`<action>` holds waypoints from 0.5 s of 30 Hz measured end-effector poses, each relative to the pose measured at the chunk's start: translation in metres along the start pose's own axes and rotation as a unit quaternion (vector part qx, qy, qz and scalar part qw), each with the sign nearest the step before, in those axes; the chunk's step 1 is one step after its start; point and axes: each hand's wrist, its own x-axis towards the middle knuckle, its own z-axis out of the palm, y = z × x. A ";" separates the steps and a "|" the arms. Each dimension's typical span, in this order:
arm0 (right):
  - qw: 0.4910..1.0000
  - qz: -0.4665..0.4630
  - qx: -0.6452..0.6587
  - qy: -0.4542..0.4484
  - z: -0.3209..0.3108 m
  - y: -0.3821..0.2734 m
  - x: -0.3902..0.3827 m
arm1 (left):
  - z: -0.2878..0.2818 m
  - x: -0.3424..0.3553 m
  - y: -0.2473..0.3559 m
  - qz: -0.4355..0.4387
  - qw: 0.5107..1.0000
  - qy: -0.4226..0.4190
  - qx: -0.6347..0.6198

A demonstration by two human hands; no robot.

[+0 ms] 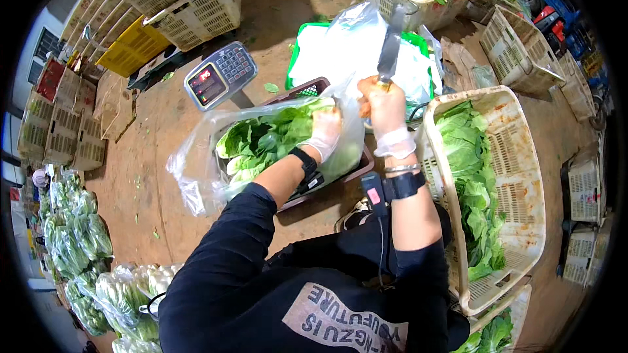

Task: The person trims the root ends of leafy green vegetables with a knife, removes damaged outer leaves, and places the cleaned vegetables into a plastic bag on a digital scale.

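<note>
Gloved and bent over a clear bag (196, 167), I have my right hand (384, 101) clenched around the handle of a knife (388, 55), its blade pointing up and away, presumably to keep the edge clear of my other wrist. My left hand (327, 127) reaches into the bag against the leafy greens (268, 137); its fingertips are buried, so I cannot tell whether they grip. The greens lie inside the bag before me, over a brown tray (364, 168) that likely keeps them off the floor. More heads (468, 157) line a pale crate (533, 222) at my right, apparently for easy reach. A keypad display (221, 76) stands just beyond the bag, angled as if for my reading; its red digits glow, too small to read surely. Block capitals cross a pale patch (337, 310) on my dark top.
</note>
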 end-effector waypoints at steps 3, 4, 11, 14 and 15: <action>0.999 0.035 0.033 0.026 -0.031 0.006 -0.004 | -0.038 -0.004 0.009 0.065 0.992 -0.105 -0.041; 0.997 0.042 0.048 0.033 -0.046 0.004 -0.004 | -0.074 0.000 0.002 0.115 0.975 -0.176 -0.076; 0.994 0.084 0.003 -0.075 -0.052 -0.014 -0.009 | -0.081 0.062 -0.062 0.326 0.869 -0.276 -0.249; 0.994 0.095 0.005 -0.060 -0.065 -0.006 -0.005 | -0.108 0.071 -0.036 0.240 0.873 -0.354 -0.236; 0.994 0.092 0.012 -0.064 -0.060 -0.007 -0.005 | -0.098 0.067 -0.034 0.225 0.913 -0.310 -0.138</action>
